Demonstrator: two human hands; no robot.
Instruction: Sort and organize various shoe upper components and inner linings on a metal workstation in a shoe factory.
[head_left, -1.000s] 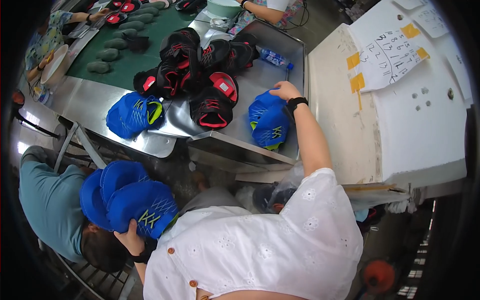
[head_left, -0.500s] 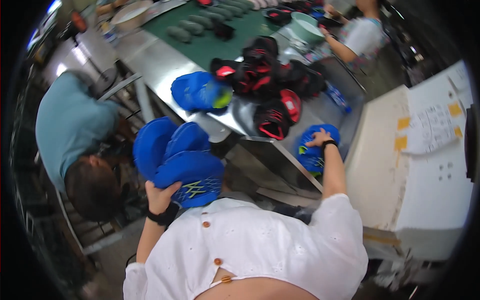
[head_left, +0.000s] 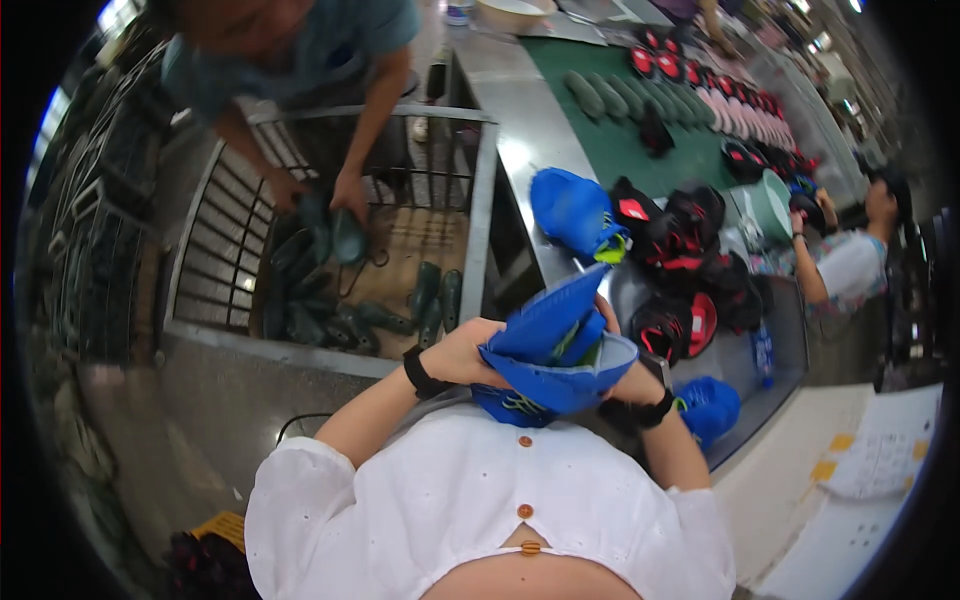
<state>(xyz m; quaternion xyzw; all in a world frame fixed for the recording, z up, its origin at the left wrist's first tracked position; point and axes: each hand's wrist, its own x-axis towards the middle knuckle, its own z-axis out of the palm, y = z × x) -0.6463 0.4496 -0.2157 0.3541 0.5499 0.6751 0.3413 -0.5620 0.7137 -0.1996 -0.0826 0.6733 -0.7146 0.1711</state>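
In front of my chest I hold several blue shoe uppers (head_left: 560,385) with pale green lacing, bunched together with their openings partly showing. My left hand (head_left: 462,352) grips them from the left side, its fingertips hidden behind the blue fabric. On the other side my right hand (head_left: 636,385) is closed around their edge, partly covered by them. Past my right wrist, another blue upper (head_left: 712,408) lies on the metal table. More blue uppers (head_left: 575,212) rest by the table's left edge, beside a heap of black and red uppers (head_left: 690,235).
At left stands a metal-framed cart (head_left: 330,352) with dark green shoe lasts (head_left: 360,325); a co-worker's hands (head_left: 348,197) hold lasts over it. Rows of lasts and shoes cover the green tabletop (head_left: 600,150). Another person (head_left: 850,265) sits at right near a pale green basin (head_left: 773,205).
My view has swung left. My right hand has left the blue upper on the table and joined my left on the bunch. The co-worker, bent down before, now leans over the cart holding lasts.
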